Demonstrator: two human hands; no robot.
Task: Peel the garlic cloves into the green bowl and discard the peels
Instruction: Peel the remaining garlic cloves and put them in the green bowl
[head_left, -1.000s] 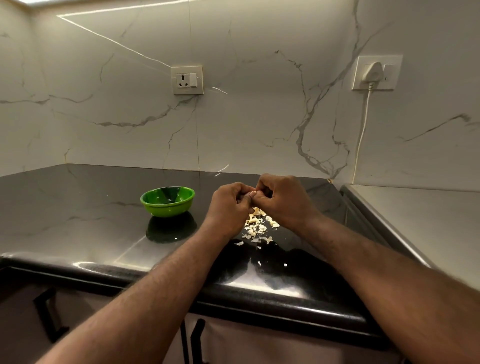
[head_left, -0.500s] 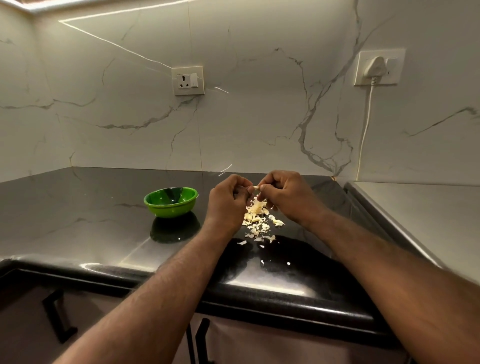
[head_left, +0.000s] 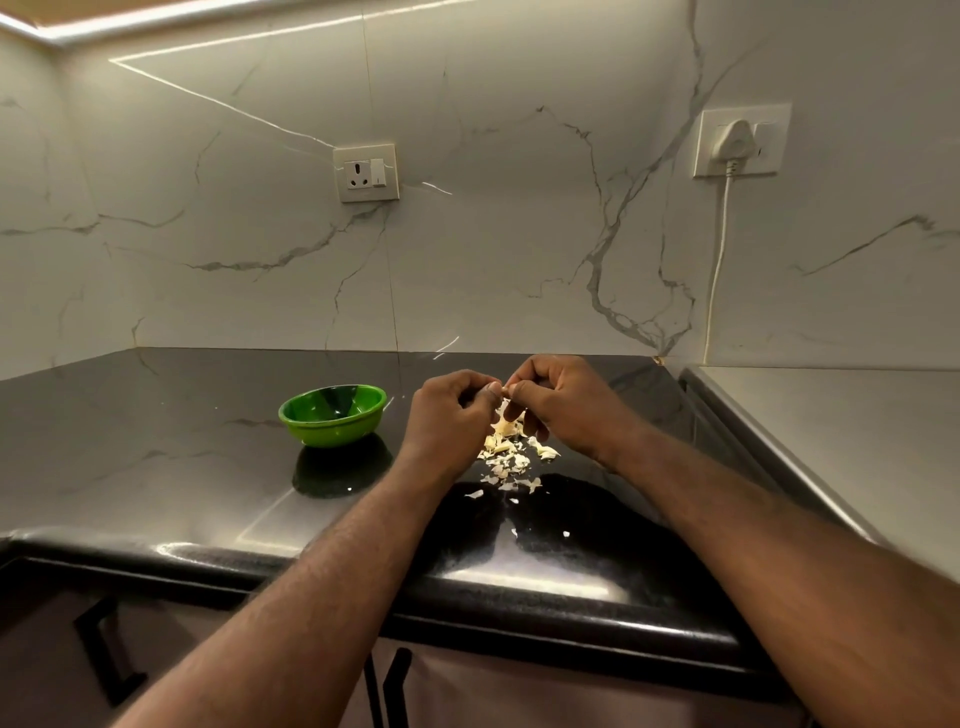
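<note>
My left hand (head_left: 449, 415) and my right hand (head_left: 563, 402) meet fingertip to fingertip above the black counter, both with fingers curled, pinching a small garlic clove (head_left: 503, 388) that is mostly hidden between them. Directly under the hands lies a loose heap of pale garlic peels (head_left: 511, 457), with a few flakes scattered toward the counter's front edge. The green bowl (head_left: 332, 414) stands on the counter to the left of my left hand, apart from it; its inside shows no clear contents from here.
The black counter (head_left: 156, 441) runs to marble walls at the back and left. A steel surface (head_left: 857, 441) adjoins on the right. A wall socket (head_left: 367, 173) and a plugged socket with white cable (head_left: 740, 140) are on the walls. Cabinet handles (head_left: 389, 686) hang below.
The view has tilted slightly, and both hands stay joined at the clove over the peel heap. The right hand's fingers have shifted a little at the clove.
</note>
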